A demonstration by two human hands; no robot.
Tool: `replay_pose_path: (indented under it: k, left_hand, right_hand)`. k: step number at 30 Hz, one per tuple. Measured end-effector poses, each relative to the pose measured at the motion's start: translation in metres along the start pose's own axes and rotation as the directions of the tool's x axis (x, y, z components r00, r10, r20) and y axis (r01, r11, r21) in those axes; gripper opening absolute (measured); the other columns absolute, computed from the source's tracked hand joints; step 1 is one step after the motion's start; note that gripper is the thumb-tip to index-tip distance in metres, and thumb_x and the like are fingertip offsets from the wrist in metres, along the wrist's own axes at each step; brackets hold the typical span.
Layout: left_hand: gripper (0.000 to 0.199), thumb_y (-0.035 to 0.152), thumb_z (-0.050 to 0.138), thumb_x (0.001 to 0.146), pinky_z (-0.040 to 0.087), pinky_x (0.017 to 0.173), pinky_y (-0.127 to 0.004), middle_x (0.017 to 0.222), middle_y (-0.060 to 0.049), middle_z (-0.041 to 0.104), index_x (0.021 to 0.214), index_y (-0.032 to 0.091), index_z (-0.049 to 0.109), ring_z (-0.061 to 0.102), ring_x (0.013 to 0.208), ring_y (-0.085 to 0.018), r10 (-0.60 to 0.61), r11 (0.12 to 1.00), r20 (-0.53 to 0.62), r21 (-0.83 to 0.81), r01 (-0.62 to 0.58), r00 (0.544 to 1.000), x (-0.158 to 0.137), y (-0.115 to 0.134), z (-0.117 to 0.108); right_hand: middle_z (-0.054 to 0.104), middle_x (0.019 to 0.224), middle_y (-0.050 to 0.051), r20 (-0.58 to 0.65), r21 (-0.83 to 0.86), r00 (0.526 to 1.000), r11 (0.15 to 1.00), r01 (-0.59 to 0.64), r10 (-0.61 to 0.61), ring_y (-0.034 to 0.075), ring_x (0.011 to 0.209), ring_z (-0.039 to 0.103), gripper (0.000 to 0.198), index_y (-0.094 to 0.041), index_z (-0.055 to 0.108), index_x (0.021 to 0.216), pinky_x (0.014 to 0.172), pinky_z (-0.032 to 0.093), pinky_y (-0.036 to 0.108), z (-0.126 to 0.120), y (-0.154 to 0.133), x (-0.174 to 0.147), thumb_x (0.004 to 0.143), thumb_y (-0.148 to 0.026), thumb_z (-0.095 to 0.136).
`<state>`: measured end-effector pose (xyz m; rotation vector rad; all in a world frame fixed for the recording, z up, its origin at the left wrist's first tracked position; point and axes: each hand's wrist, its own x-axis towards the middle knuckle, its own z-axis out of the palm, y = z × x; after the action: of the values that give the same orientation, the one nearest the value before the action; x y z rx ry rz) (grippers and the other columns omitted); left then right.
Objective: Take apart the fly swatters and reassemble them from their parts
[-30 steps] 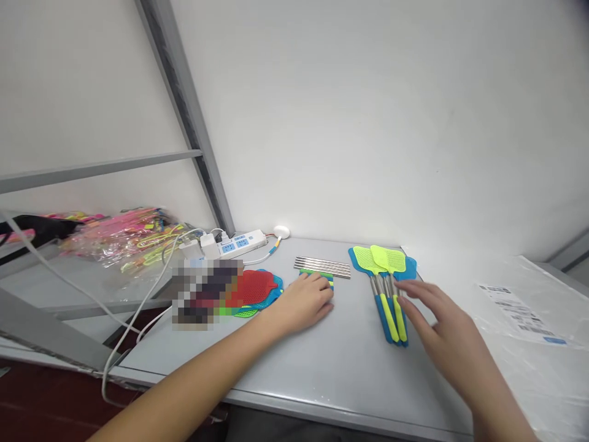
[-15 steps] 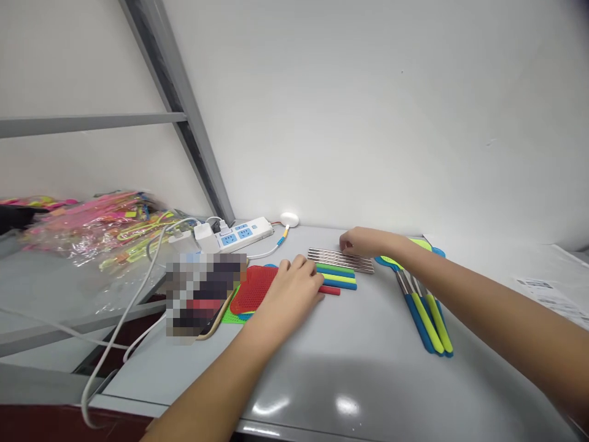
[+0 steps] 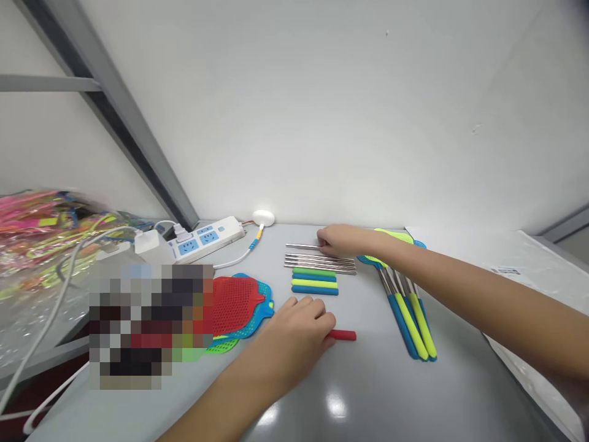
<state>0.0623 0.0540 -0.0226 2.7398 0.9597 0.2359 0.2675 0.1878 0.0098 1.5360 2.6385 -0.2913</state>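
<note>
My left hand (image 3: 299, 328) is closed on a red handle (image 3: 344, 335), whose right end sticks out past the fingers. Farther back, my right hand (image 3: 338, 239) pinches a thin metal rod (image 3: 301, 246) a little behind the row of metal rods (image 3: 317, 264). Between the hands lie several green, blue and yellow handles (image 3: 315, 284) side by side. Left of them rests a pile of fly swatter heads, with a red head (image 3: 234, 304) on top of a blue head (image 3: 263, 293). Several fly swatters (image 3: 409, 325) with blue and yellow handles lie beneath my right forearm.
A white power strip (image 3: 207, 239) with plugs and cables stands at the back left, near a white round device (image 3: 264, 218). Plastic-wrapped bundles (image 3: 50, 227) lie beyond the metal frame (image 3: 124, 123). A blurred patch covers something at front left. White sheeting lies at right.
My left hand has drawn the red handle toward me, away from the other handles. My right hand has lifted or slid one rod away from the row. The view has shifted right.
</note>
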Motion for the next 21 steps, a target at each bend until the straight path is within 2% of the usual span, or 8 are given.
replay_pose_path:
  k: [4, 6, 10, 12, 14, 16, 19, 21]
  left_hand:
    - [0.017, 0.028, 0.042, 0.096, 0.039, 0.066, -0.03, 0.087, -0.002, 0.061, 0.084, 0.023, 0.052, 0.055, 0.079, -0.021, -0.136, 0.987, 0.042, -0.084, 0.139, 0.99, 0.003, 0.001, -0.002]
    - [0.021, 0.03, 0.036, 0.098, 0.038, 0.061, -0.029, 0.082, -0.002, 0.062, 0.087, 0.023, 0.052, 0.057, 0.075, -0.021, -0.185, 0.974, 0.062, -0.12, 0.192, 0.981, 0.003, 0.001, -0.003]
    - [0.026, 0.035, 0.03, 0.1, 0.038, 0.064, -0.029, 0.086, -0.002, 0.063, 0.098, 0.025, 0.053, 0.059, 0.076, -0.02, -0.16, 0.968, 0.005, -0.195, 0.158, 0.987, 0.003, 0.001, -0.008]
    - [0.026, 0.038, 0.031, 0.1, 0.037, 0.064, -0.028, 0.085, -0.001, 0.063, 0.097, 0.025, 0.053, 0.059, 0.076, -0.019, -0.146, 0.965, -0.023, -0.225, 0.137, 0.989, 0.005, 0.001, -0.013]
    - [0.029, 0.042, 0.032, 0.1, 0.036, 0.062, -0.027, 0.081, 0.0, 0.062, 0.092, 0.024, 0.053, 0.058, 0.073, -0.018, -0.146, 0.963, -0.037, -0.234, 0.133, 0.989, 0.007, 0.003, -0.018]
    - [0.032, 0.043, 0.032, 0.1, 0.035, 0.061, -0.027, 0.078, 0.0, 0.062, 0.089, 0.023, 0.054, 0.057, 0.071, -0.018, -0.146, 0.968, -0.062, -0.214, 0.13, 0.987, 0.006, 0.009, -0.021]
    - [0.032, 0.043, 0.035, 0.099, 0.035, 0.062, -0.029, 0.08, -0.001, 0.064, 0.088, 0.023, 0.057, 0.057, 0.072, -0.019, -0.111, 0.984, -0.11, -0.149, 0.094, 0.988, -0.004, 0.028, -0.015]
    - [0.03, 0.041, 0.037, 0.099, 0.036, 0.064, -0.03, 0.081, -0.001, 0.065, 0.088, 0.022, 0.058, 0.056, 0.072, -0.02, -0.078, 0.99, -0.129, -0.127, 0.061, 0.989, -0.015, 0.044, -0.004]
  right_hand:
    - [0.064, 0.082, 0.006, -0.175, 0.047, 0.983, 0.998, -0.046, 0.053, 0.016, 0.065, 0.052, 0.016, -0.018, 0.053, 0.1, 0.057, 0.034, 0.026, -0.017, 0.002, -0.016, 0.091, -0.025, 0.042]
    - [0.061, 0.081, 0.004, -0.321, 0.085, 0.941, 0.993, -0.08, 0.104, 0.016, 0.065, 0.051, 0.021, -0.017, 0.046, 0.11, 0.057, 0.034, 0.025, -0.03, 0.0, -0.033, 0.095, -0.024, 0.033]
    - [0.053, 0.071, -0.001, -0.668, 0.236, 0.72, 0.971, -0.034, 0.188, 0.014, 0.058, 0.046, 0.019, -0.021, 0.046, 0.104, 0.057, 0.035, 0.024, -0.044, -0.003, -0.082, 0.099, -0.03, 0.031]
    - [0.051, 0.067, -0.002, -0.725, 0.254, 0.659, 0.967, -0.013, 0.199, 0.013, 0.057, 0.046, 0.019, -0.022, 0.05, 0.097, 0.056, 0.035, 0.023, -0.039, -0.006, -0.11, 0.099, -0.033, 0.035]
    - [0.055, 0.069, -0.002, -0.712, 0.197, 0.686, 0.98, -0.013, 0.152, 0.012, 0.058, 0.048, 0.018, -0.022, 0.053, 0.095, 0.056, 0.036, 0.023, -0.025, -0.01, -0.137, 0.099, -0.034, 0.039]
    - [0.058, 0.073, 0.0, -0.656, 0.041, 0.754, 0.999, 0.015, 0.016, 0.012, 0.059, 0.051, 0.018, -0.022, 0.056, 0.094, 0.055, 0.034, 0.024, -0.007, -0.017, -0.162, 0.098, -0.032, 0.042]
    - [0.059, 0.072, 0.001, -0.614, -0.206, 0.773, 0.978, 0.042, -0.162, 0.013, 0.058, 0.05, 0.016, -0.022, 0.059, 0.095, 0.052, 0.03, 0.026, 0.021, -0.028, -0.194, 0.097, -0.031, 0.046]
    - [0.057, 0.068, 0.0, -0.594, -0.254, 0.78, 0.966, 0.051, -0.197, 0.013, 0.056, 0.049, 0.015, -0.022, 0.06, 0.091, 0.051, 0.028, 0.027, 0.032, -0.035, -0.214, 0.095, -0.031, 0.05]
